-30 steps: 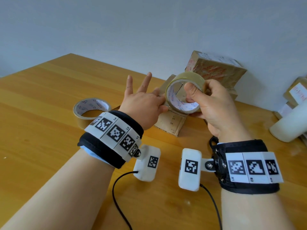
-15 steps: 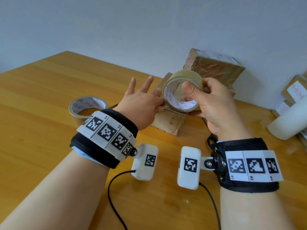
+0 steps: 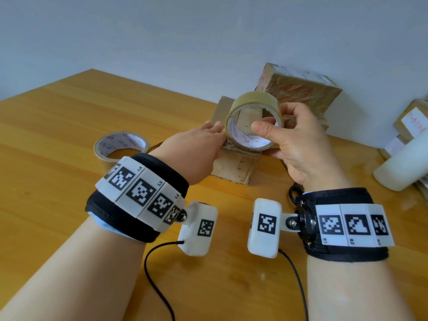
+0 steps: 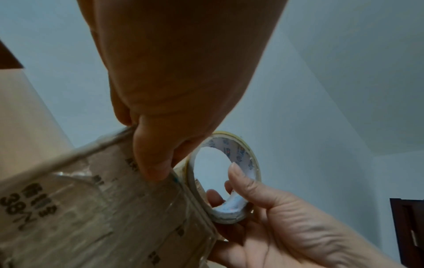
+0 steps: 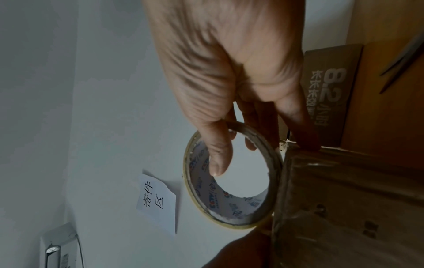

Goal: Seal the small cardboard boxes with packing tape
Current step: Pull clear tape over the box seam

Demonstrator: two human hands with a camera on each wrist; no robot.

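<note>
The small cardboard box (image 3: 234, 163) lies on the worktop (image 3: 58, 181) in the middle, and right over it hangs the tape roll (image 3: 253, 122), tipped on edge so its open core faces the camera. The right hand (image 3: 298, 144) has it clamped: thumb hooked inside the core, fingers (image 5: 251, 127) wrapped round the outer face. That hold looks chosen to let the roll turn and pay out. In the left wrist view the roll's edge sits touching the box's taped face.

Over to the left hand (image 3: 196, 149), reaching in at the roll's near rim. Its thumb (image 4: 151, 159) presses flat on the box right beside the roll, the other digits drawn together behind it. My read is that it pins the tape's free end to the cardboard while the right hand gets ready to pull, though the loose end itself is too glossy to pick out.

Further out, a second tape roll (image 3: 121, 147) lies flat to the left, unused. Behind stands a taped parcel (image 3: 298, 91), and at the right edge more labelled parcels (image 3: 414, 117) and a white cylinder (image 3: 403, 165).
</note>
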